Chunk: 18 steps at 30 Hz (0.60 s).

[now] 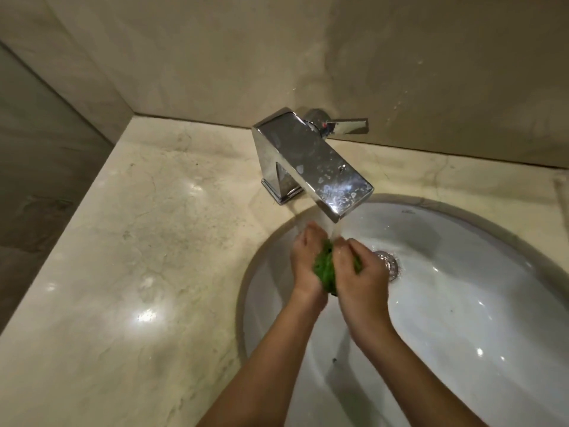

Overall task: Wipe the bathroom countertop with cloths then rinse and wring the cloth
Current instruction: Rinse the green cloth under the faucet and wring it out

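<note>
A glossy beige marble countertop (129, 241) fills a corner between beige tiled walls (191, 50), and a white oval undermount basin (477, 318) is sunk into it. Both hands work inside the basin, close together over its left part.

The left hand (306, 260) has its fingers (312, 234) curled inward around a crumpled green cloth (323, 266), the knuckles pointing up toward the tap. The right hand (361, 274) grips the same cloth from the other side, its fingers curled down over the bundle with the fingertips tucked in just beside the left hand's. The two hands nearly touch at the top, with the cloth squeezed between the palms.

The cloth is bunched into a tight wad; only a narrow strip of bright green shows between the hands, with a darker end sticking out below them.

Right above the fingers juts the spout of a square chrome faucet (311, 161), spotted with drops, and water runs from it onto the knuckles. The faucet's flat chrome lever (346, 126) points off to the right. Just beyond the right hand's knuckles lies the round chrome drain (389, 263).
</note>
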Motion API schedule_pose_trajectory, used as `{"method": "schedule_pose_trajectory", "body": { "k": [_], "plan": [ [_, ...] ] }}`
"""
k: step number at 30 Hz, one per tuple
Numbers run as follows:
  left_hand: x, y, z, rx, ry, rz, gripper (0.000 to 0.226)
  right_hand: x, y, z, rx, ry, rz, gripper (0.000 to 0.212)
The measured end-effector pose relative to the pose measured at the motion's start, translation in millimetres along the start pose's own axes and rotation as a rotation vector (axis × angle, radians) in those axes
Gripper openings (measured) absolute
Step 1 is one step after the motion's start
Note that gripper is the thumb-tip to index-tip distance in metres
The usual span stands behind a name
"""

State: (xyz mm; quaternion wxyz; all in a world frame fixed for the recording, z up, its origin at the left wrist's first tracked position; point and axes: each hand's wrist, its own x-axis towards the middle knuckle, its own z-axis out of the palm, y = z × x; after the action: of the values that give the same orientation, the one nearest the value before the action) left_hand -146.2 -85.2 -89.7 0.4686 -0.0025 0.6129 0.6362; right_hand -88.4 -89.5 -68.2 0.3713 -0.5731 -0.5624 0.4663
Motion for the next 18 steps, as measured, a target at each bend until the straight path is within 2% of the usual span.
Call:
{"method": "schedule_pose_trajectory", "body": {
  "k": [2, 4, 7, 9, 11, 12, 14, 16, 18],
  "plan": [
    [-10.1, -8.8, 4.8, 0.164, -0.042, 0.015, 0.035, 22.5, 1.4, -3.2, 0.026, 0.148, 0.146, 0.037],
    [-17.8, -18.4, 8.1, 0.225, -0.063, -0.007, 0.032, 39.2, 1.1, -4.2, -0.014, 0.164, 0.261, 0.04],
    [-4.2, -12.8, -4.4, 0.075, -0.053, -0.027, 0.034, 11.8, 2.0, 2.2, -0.147, 0.026, 0.168, 0.042],
    [-8.3, -12.0, -4.6, 0.013, -0.036, -0.08, 0.035, 4.5, -1.7, 0.0, -0.145, 0.039, 0.144, 0.044],
    [-23.3, -18.6, 2.1, 0.068, -0.053, -0.132, 0.035, 25.2, -0.7, -2.3, -0.154, 0.082, 0.178, 0.047],
    [-30.5, -19.0, 4.5, 0.175, -0.083, -0.1, 0.034, 37.6, -0.2, -3.5, -0.102, 0.082, 0.25, 0.048],
    [-35.3, -14.4, 2.4, 0.322, -0.139, 0.004, 0.033, 51.3, 0.2, -6.1, 0.117, -0.041, 0.509, 0.047],
    [-31.6, 0.5, -8.8, 0.337, -0.162, 0.012, 0.027, 51.0, 0.0, -12.6, 0.319, -0.305, 0.741, 0.05],
    [-25.2, 9.3, -25.0, 0.351, -0.228, -0.001, 0.028, 46.8, 2.7, -26.9, 0.34, -0.478, 0.721, 0.035]
  ]
}}
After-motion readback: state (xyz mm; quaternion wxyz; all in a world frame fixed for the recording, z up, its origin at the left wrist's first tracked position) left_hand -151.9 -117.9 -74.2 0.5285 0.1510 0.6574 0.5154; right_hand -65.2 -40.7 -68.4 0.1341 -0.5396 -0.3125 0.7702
